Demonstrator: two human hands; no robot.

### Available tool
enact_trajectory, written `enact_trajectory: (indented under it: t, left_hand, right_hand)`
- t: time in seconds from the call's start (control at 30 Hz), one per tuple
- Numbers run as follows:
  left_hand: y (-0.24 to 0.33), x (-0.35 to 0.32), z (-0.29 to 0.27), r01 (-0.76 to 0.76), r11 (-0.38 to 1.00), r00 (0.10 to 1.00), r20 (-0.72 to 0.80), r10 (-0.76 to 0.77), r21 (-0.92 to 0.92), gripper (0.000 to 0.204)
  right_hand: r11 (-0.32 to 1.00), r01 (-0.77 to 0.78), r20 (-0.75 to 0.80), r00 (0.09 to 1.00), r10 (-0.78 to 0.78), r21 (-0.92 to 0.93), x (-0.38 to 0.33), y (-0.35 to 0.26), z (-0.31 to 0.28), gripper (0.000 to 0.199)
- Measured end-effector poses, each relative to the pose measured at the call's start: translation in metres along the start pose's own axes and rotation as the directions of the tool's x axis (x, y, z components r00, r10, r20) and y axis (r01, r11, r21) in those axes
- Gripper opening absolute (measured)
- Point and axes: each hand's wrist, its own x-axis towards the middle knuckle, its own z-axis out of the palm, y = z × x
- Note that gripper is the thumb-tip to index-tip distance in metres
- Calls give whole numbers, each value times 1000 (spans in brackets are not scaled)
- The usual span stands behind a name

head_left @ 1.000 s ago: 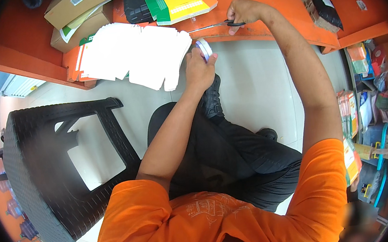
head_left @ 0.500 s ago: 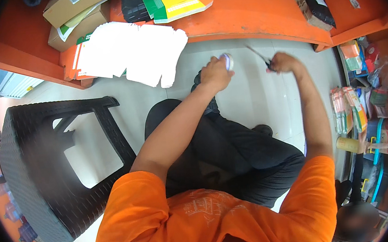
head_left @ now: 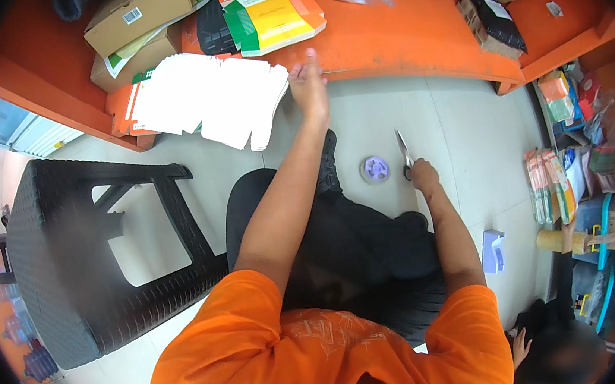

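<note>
My left hand (head_left: 309, 87) is stretched forward, its fingers extended and holding nothing visible. It is beside the right edge of a stack of flat white die-cut cardboard sheets (head_left: 192, 95) on the orange shelf; whether it touches them I cannot tell. Low over the tiled floor, my right hand (head_left: 426, 176) is closed on the handles of a pair of scissors (head_left: 403, 146), blades pointing away from me. Just left of the scissors, a roll of tape (head_left: 375, 170) with a purple core lies flat on the floor.
A black woven-pattern plastic stool (head_left: 67, 255) is at my left. Brown cartons (head_left: 136, 19) and a green, yellow and orange box (head_left: 271, 20) sit on the shelf. A purple piece (head_left: 492, 251) lies on the floor at right. Another person's hand (head_left: 520, 349) shows at lower right.
The tape roll has gone from my left hand to the floor. My left hand has moved forward to the cardboard stack. My right hand has come nearer and lower with the scissors.
</note>
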Motion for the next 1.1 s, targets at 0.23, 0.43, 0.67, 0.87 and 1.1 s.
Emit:
enact_trajectory:
  t: [0.23,0.43,0.67,0.87,1.1]
  left_hand:
    - [0,9,4,3,948,996,84,25,-319,66]
    - [2,9,10,114,861,994,52,-101,-495,44]
    - [5,15,-1,184,769,980,57,-189,-612,36]
    - [-1,22,1,241,766,968,85,-237,-596,33]
    - [-1,23,9,216,768,973,62,-224,-603,31]
  right_hand:
    - [1000,-9,-99,995,6,-21,9,-3,14,29]
    - [990,86,-46,995,-91,-112,11,6,21,26]
    - [504,376,-383,919,-95,778,33,-142,-115,31]
    - [27,68,-59,967,-247,997,72,-252,-215,47]
    - [32,49,-41,977,-210,998,98,-286,-224,35]
